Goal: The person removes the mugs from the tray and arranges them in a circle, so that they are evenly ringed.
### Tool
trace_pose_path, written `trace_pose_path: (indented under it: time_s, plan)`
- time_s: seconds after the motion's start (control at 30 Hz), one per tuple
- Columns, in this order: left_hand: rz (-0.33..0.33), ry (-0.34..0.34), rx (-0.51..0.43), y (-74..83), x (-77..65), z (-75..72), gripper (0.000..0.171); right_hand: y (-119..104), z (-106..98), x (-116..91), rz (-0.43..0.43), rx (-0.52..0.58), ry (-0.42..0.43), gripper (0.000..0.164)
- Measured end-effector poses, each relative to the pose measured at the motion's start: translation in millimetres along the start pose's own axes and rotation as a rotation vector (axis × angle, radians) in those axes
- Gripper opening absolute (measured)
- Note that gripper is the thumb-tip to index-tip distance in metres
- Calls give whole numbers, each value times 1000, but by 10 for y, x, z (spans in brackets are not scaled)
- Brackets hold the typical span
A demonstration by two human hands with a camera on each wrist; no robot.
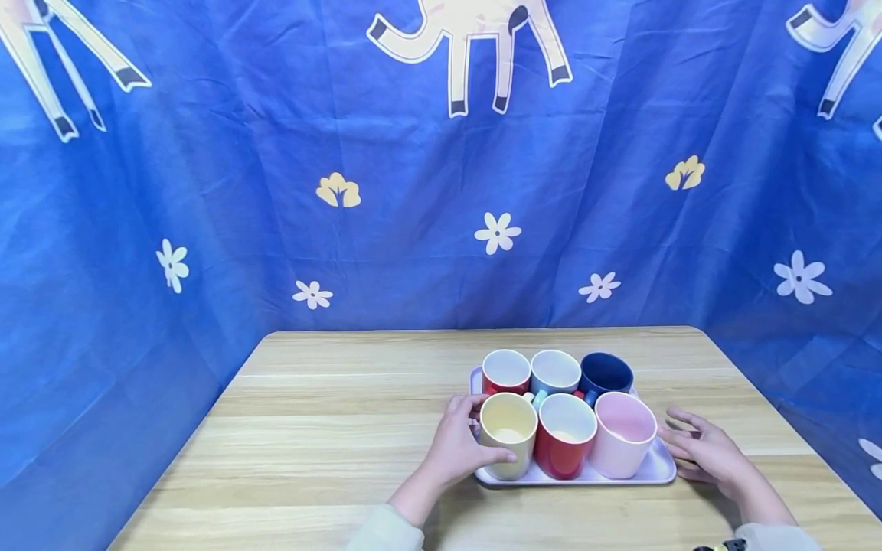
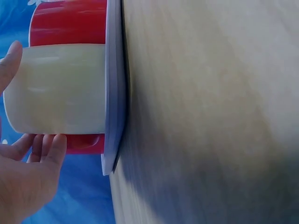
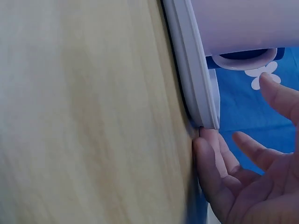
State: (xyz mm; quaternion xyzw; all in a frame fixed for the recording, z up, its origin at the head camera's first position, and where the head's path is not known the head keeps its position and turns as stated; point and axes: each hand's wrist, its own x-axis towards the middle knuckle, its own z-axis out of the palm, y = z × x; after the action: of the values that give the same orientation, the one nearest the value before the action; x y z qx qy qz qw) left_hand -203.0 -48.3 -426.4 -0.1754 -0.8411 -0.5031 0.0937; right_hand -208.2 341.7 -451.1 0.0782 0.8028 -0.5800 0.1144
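My left hand (image 1: 460, 442) grips a pale yellow mug (image 1: 521, 458), thumb across its front and fingers at its far left side. In the left wrist view the fingertips touch the yellow mug's (image 2: 60, 88) wall. This mug stands upright at the front left of a pale lilac tray (image 1: 659, 468). Beside it are a red mug (image 1: 561, 458) and a pink mug (image 1: 615, 458). To the right, my right hand (image 1: 710, 455) has its fingers spread. In the right wrist view its fingertips are at the tray's (image 3: 194, 65) end edge, by the underside.
Behind the front row stand another red mug (image 1: 506, 369), a light blue mug (image 1: 555, 371) and a navy mug (image 1: 606, 373). The tray rests on a wooden table (image 1: 310, 428), right of its middle. A blue patterned curtain (image 1: 427, 168) surrounds the back and sides.
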Motion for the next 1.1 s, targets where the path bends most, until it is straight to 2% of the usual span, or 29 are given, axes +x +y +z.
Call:
trace_pose_path:
  time_s: [0.43,0.63,1.1]
  plan:
    - [-31,37,22,-15,-25,110,93,66,22,10,-33,8,-45,72]
    - [-67,81,26,14,-35,168,92,87,19,9,-51,5,-39,65]
    - [-74,145,84,32,-41,245,91,123,26,5,-79,41,-20,52]
